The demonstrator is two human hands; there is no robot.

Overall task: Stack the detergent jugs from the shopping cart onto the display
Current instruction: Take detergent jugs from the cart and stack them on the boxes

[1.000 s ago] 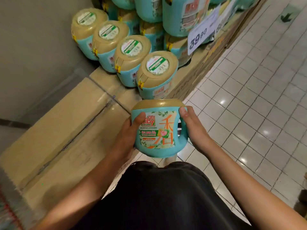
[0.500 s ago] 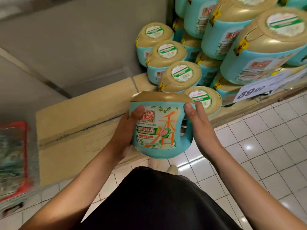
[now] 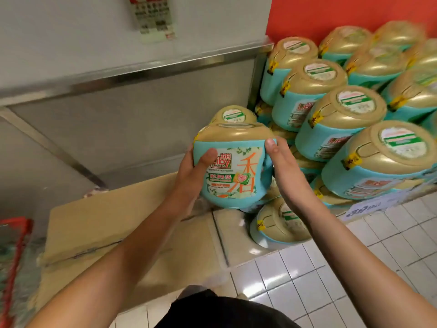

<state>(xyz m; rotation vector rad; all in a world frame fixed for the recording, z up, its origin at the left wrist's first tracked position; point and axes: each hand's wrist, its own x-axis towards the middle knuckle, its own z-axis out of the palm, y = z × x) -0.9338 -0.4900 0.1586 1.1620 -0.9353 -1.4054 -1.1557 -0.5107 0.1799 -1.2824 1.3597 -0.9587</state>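
Teal plastic detergent jug (image 3: 233, 166), gold-capped, is held upright at mid-frame, above the cardboard platform (image 3: 106, 221) and just left of the display stack (image 3: 343, 119). Left hand (image 3: 191, 176) and right hand (image 3: 286, 171) clasp opposite sides, thumbs forward. Judged rigid, smooth-walled and heavy if full; grip both flanks or support the base.

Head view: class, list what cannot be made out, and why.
Head view only.
Shopping cart: cut by left edge, blurred; contents unclear.
Price sign: motion-blurred, digits unclear.
Wall notice: cut by top edge, text too small.
Back of held jug: hidden by its body, left hand, right hand.
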